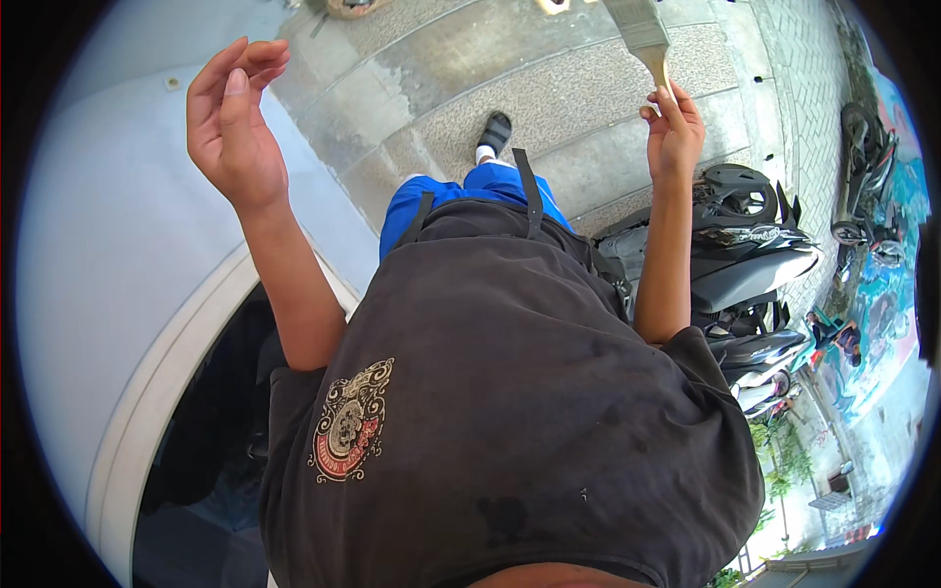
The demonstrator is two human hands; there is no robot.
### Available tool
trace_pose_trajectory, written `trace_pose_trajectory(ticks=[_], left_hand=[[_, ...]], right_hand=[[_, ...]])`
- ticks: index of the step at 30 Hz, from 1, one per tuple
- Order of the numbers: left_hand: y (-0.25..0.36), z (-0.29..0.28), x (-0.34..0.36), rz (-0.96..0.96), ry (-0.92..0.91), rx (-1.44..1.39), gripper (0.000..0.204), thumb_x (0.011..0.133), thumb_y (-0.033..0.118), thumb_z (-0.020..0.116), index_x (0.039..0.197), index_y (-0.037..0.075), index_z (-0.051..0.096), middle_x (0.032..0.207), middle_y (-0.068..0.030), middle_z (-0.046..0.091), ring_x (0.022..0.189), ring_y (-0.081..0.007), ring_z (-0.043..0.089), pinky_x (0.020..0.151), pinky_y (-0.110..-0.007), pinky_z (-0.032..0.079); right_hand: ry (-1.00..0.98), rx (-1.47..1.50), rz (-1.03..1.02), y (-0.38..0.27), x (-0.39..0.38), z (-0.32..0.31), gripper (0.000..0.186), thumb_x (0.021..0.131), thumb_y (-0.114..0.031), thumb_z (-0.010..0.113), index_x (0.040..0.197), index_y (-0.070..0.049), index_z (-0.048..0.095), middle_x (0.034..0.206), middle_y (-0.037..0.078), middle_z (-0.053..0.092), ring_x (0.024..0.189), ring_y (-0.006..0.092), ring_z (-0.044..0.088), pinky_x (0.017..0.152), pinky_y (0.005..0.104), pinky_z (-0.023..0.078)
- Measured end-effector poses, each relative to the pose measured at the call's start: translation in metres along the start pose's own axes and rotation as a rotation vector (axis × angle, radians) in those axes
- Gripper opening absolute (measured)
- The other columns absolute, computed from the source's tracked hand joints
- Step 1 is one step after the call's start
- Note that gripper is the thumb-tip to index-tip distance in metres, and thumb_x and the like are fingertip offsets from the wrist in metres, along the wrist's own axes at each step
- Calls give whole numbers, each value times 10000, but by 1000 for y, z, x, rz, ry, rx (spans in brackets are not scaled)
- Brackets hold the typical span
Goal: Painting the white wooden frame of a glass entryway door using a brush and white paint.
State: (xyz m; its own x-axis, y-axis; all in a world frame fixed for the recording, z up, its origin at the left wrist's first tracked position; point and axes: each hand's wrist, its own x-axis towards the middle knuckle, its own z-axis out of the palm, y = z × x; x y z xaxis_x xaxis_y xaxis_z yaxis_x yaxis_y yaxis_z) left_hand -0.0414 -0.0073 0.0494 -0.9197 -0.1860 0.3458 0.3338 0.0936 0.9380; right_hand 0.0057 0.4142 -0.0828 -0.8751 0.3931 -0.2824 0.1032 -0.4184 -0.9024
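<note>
My right hand [676, 137] is raised at the upper right, its fingers closed around the pale handle of a wide flat paintbrush [643, 29]. The brush points away from me, and the top edge of the view cuts off its far end. On the other side, my left hand [233, 142] is held up in front of the pale wall [118, 176]. Its fingers are loosely bent and apart, with nothing in them. Whether it touches the wall I cannot tell; it seems to hang free.
Several parked motorcycles [755, 260] stand close by my right arm. A dark opening with a white frame [162, 387] lies at lower left. My sandalled foot [497, 130] is on the paved floor [588, 93]. A round brownish thing [350, 8] is partly visible at the top. Another person [836, 336] is far right.
</note>
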Motion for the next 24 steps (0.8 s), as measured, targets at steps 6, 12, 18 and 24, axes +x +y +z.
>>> trace_pose_trajectory(ticks=[6,12,18,24], left_hand=[[-14,65,52,22,-120,-104,270,964,79,482,1183,-40,586,1038,-189,688,953,-237,653,892,-372,507],[-52,126,116,-118,-426,-56,297,975,106,518,1240,-17,573,1115,-143,682,1033,-194,622,942,-320,463],[-95,183,211,-165,-581,-142,309,984,137,518,1258,3,570,1150,-121,675,1060,-175,612,958,-313,443],[-120,236,328,-100,-648,-230,306,992,145,514,1254,-3,569,1150,-120,675,1039,-158,617,928,-295,452]], right_hand=[[71,34,-98,-36,43,-9,264,899,13,645,1149,97,629,974,113,667,839,162,634,717,301,550],[258,-115,-239,-60,82,-1,268,877,9,678,1118,119,639,947,162,680,798,200,692,756,293,602],[340,-79,-282,-80,141,22,215,880,-9,679,1055,112,646,936,165,676,801,226,702,736,308,609],[473,3,-371,-100,216,65,192,893,-46,675,1038,75,642,953,145,660,802,248,704,731,329,611]])
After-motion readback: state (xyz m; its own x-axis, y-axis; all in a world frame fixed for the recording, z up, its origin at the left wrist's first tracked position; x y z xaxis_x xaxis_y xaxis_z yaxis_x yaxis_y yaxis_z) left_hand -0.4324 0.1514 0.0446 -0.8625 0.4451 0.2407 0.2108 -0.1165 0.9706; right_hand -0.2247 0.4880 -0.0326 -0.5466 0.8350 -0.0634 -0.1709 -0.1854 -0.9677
